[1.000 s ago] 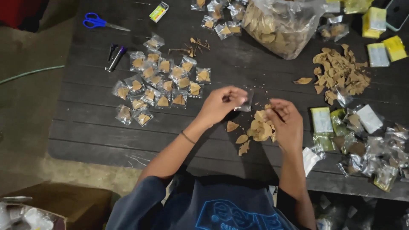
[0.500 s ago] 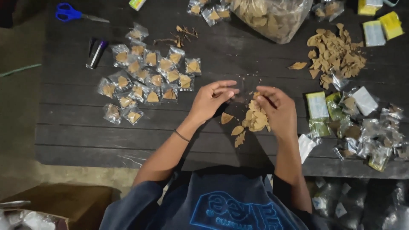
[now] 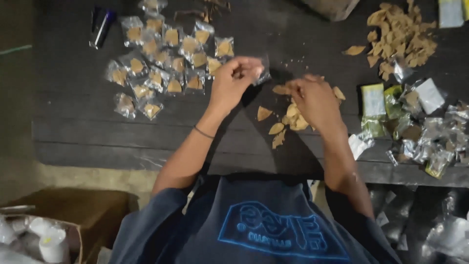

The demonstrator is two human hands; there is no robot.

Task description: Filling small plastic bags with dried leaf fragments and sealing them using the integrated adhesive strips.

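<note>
My left hand [image 3: 234, 80] is raised over the dark wooden table [image 3: 73, 122] and pinches a small clear plastic pouch [image 3: 263, 73] at its edge. My right hand [image 3: 315, 100] rests over a small heap of tan dried leaf pieces [image 3: 288, 120], fingers closed on one piece [image 3: 282, 89] near the pouch. Left of my left hand lie several small filled clear pouches [image 3: 166, 63], each with a tan leaf inside.
A bigger pile of dried leaf pieces [image 3: 403, 36] lies at the back right. Crumpled wrappers and packets [image 3: 420, 127] crowd the right edge. A dark pen-like tool [image 3: 100, 27] lies at the back left. A cardboard box [image 3: 53, 225] stands below the table's near edge.
The view has drifted, so the table's things sit higher and farther left in the frame. Both hands stay close together over the leaf heap, still working the pouch.
</note>
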